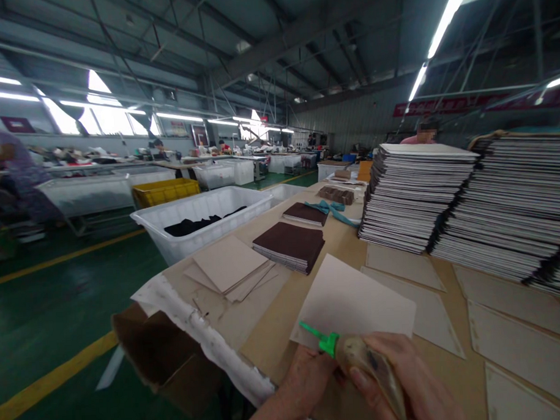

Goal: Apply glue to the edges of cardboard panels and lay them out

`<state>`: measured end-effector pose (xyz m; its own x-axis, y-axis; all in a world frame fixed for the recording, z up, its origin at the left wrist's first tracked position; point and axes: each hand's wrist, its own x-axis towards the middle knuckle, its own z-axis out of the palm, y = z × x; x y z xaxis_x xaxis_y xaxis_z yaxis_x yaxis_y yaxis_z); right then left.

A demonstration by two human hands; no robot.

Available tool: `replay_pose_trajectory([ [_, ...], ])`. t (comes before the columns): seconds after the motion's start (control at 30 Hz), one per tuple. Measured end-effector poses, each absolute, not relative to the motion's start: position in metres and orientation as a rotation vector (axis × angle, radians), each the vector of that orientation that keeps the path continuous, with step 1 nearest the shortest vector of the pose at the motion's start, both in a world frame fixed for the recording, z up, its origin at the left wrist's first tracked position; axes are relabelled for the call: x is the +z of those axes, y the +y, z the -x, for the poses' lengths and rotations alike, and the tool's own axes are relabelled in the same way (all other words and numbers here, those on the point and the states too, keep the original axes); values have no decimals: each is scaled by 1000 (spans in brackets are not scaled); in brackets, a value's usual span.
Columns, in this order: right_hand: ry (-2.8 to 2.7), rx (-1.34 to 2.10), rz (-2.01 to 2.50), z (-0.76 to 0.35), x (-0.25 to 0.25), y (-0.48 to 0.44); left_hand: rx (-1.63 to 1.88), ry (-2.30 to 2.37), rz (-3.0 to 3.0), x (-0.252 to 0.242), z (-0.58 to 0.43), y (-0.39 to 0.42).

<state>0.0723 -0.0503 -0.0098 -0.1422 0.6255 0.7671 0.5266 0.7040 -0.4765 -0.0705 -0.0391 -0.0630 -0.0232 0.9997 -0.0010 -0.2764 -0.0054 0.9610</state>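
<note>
My right hand point(417, 383) is wrapped round a glue bottle point(370, 369) with a green nozzle point(320, 338), which points left toward a pale card sheet point(357, 302) on the table. My left hand point(304, 384) rests just below the nozzle at the table's near edge, fingers curled and touching the bottle's neck. A stack of dark brown squares point(290, 245) lies beyond the sheet.
Tall stacks of black-edged boards point(417, 196) and more of the same boards point(514, 208) stand at the right. Loose grey cards point(229, 264) lie left. A white bin point(202, 222) and a yellow crate point(164, 191) stand beside the table. A person point(12, 176) works far left.
</note>
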Motion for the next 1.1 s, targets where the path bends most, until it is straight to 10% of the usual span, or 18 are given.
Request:
replay_pose_trajectory([
  [1.1, -1893, -234, 749, -86, 18, -28, 1210, 1125, -1107, -83, 81, -36],
])
